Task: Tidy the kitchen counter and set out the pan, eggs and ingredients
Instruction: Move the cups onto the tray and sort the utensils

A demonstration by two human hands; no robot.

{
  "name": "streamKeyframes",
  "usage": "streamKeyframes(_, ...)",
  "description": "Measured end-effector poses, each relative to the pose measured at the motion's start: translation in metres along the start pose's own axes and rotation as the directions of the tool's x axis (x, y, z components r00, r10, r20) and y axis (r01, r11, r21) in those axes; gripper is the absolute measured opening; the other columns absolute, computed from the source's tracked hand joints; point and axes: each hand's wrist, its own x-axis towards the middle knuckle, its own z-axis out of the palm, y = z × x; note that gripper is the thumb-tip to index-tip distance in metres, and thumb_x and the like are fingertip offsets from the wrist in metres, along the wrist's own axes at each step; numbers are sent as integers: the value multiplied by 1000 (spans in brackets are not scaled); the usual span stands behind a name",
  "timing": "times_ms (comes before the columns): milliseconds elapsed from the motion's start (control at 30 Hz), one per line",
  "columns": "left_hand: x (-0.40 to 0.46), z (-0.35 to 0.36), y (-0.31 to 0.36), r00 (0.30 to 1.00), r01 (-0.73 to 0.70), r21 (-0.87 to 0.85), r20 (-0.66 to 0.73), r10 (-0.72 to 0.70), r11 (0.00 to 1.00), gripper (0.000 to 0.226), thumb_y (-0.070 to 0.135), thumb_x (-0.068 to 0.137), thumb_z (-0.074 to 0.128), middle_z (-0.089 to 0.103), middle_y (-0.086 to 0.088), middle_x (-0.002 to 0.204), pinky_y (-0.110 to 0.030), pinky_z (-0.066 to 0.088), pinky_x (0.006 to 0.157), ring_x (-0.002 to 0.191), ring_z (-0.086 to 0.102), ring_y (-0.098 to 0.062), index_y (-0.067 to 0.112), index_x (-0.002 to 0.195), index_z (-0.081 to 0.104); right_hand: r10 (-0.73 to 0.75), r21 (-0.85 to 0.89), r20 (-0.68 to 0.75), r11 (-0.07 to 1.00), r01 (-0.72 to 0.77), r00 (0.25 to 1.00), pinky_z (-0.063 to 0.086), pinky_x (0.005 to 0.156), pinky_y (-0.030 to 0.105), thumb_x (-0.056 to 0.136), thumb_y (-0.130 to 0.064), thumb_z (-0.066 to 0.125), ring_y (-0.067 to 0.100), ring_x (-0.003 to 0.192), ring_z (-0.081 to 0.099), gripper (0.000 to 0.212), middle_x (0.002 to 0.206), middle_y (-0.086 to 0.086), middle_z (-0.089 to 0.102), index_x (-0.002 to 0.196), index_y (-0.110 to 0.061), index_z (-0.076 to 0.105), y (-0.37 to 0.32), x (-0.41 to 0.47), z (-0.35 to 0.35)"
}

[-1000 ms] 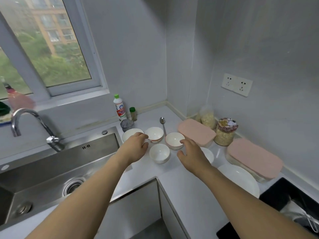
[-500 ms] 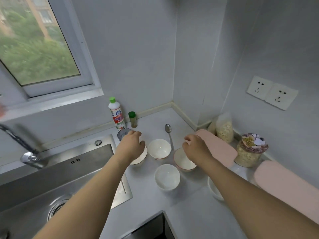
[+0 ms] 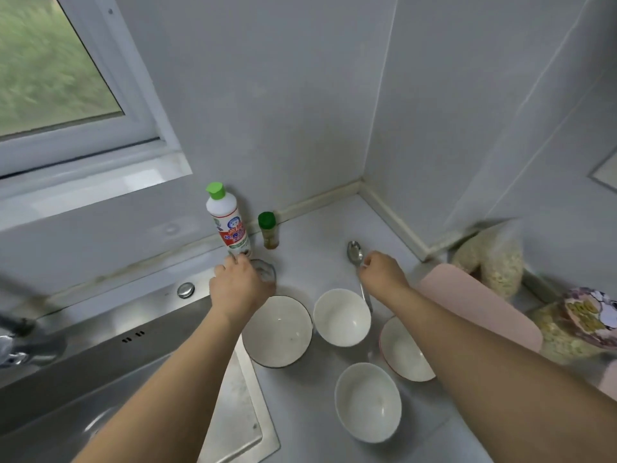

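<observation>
Spoon (image 3: 354, 253) on table (image 3: 317, 228), handle pinched by right hand (image 3: 384, 272); left hand (image 3: 238, 289) curled over glass cup (image 3: 265, 272). Risk: knocking nearby bowls (image 3: 342, 317) or detergent bottle (image 3: 228, 220) when lifting.

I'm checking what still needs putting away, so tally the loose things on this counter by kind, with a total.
Bowls: 4 (dark-rimmed bowl, upper white bowl, red-rimmed bowl, near white bowl)
Bottles: 2 (detergent bottle, spice bottle)
Spoons: 1 (spoon)
Pink-lidded boxes: 1 fully seen (pink lid)
Bags of grain: 1 (bag)
Jars: 1 (jar)
Total: 10
</observation>
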Motion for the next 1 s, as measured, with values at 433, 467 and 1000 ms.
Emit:
streamKeyframes(433, 49, 28, 1, 989, 23, -5, 147, -22, 1000, 76, 49, 77, 66, 45, -11, 126, -38, 43, 90, 116, 42, -33, 7, 133, 38, 277, -148, 17, 951, -271, 961, 47, 90, 32, 88, -18, 52, 30, 112, 59, 31, 121, 14, 62, 114, -7, 63, 2, 71, 48)
streamKeyframes(467, 50, 29, 1, 986, 28, -6, 162, -27, 1000, 77, 49, 76, 68, 45, -11, 125, -37, 44, 89, 116, 43, -33, 8, 133, 38, 294, -152, 19, 946, -288, 956, 47, 91, 32, 89, -18, 52, 30, 113, 59, 30, 122, 13, 62, 114, -7, 63, 1, 72, 50)
streamKeyframes(1000, 54, 13, 16, 993, -91, -7, 77, 92, 996, 75, 46, 69, 75, 48, -13, 121, -38, 46, 82, 108, 49, -34, 8, 126, 44, 234, -150, -37, 960, -237, 972, 48, 87, 35, 93, -11, 47, 34, 110, 59, 26, 121, 17, 60, 114, -2, 58, -13, 83, 40)
